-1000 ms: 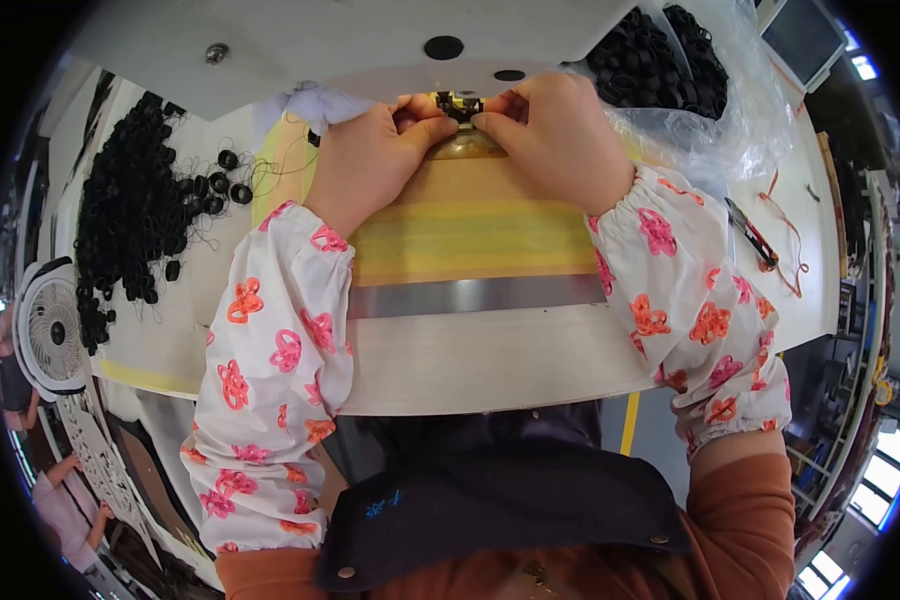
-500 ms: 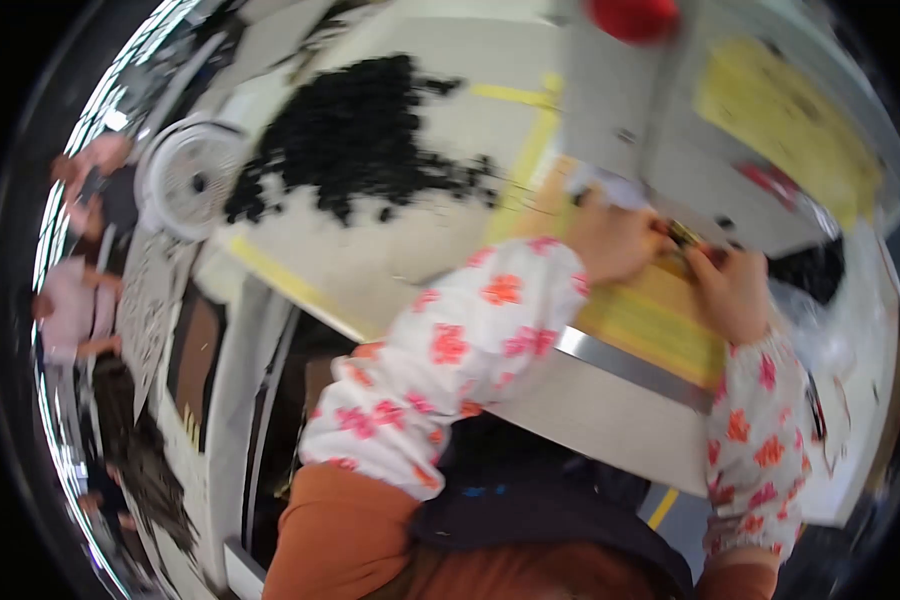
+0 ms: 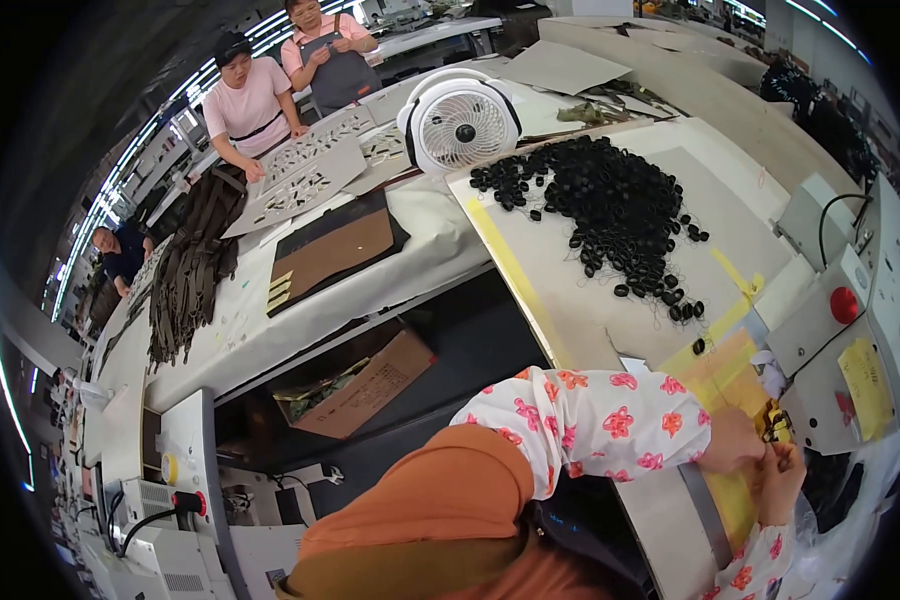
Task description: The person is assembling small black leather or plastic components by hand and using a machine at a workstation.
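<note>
My left hand (image 3: 734, 440) and my right hand (image 3: 780, 482) meet at the right, just in front of a small brass-coloured fixture (image 3: 773, 422) on a grey machine (image 3: 820, 345). Fingers of both hands are drawn together in a pinch. Whatever lies between them is too small to make out. White sleeve covers with red and pink flowers wrap both forearms. Under the hands runs a yellow-taped work surface (image 3: 725, 375). A single black ring-like piece (image 3: 699, 346) rests on it, beyond my left hand.
A large heap of black ring-like pieces (image 3: 610, 200) covers part of the pale tabletop (image 3: 560, 310). Behind it stands a white fan (image 3: 464, 132). Dark straps (image 3: 195, 260) hang over the left table near brown sheets (image 3: 335, 250). Several people work at the far left.
The view has swung to the left, so the heap and my hands appear farther right. My hands stay together by the brass-coloured fixture.
</note>
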Demonstrator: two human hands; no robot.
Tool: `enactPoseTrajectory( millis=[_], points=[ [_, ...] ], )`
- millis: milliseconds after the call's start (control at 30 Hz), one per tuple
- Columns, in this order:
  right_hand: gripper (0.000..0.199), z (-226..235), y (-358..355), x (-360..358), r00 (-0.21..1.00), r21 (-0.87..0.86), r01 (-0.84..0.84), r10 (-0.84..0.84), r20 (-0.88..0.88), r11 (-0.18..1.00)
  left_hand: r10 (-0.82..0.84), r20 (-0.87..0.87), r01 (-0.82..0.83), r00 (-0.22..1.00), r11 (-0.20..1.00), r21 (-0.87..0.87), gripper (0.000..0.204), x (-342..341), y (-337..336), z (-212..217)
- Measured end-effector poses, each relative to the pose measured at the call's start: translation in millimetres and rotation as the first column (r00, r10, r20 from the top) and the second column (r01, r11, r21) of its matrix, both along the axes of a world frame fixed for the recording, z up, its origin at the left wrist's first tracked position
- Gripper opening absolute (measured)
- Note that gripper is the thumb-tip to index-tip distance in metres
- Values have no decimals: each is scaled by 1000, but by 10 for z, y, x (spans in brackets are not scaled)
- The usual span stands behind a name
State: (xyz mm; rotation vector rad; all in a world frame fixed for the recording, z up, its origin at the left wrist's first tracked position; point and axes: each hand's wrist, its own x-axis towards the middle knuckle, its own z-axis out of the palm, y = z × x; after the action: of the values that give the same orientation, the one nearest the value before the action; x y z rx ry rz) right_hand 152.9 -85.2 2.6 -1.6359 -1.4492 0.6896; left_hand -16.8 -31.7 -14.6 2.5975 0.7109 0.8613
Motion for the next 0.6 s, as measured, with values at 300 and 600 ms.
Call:
enactPoseTrajectory(
  millis=[300, 600],
  points=[
    [5, 4, -10, -1, 912, -151, -79, 10, -410, 985, -244, 84, 249, 966, 967, -55, 7, -78, 114, 133],
    [16, 336, -330, -549, 924, -285, -382, 370, -98, 879, -251, 475, 403, 844, 880, -252, 17, 0, 219, 80]
  ],
)
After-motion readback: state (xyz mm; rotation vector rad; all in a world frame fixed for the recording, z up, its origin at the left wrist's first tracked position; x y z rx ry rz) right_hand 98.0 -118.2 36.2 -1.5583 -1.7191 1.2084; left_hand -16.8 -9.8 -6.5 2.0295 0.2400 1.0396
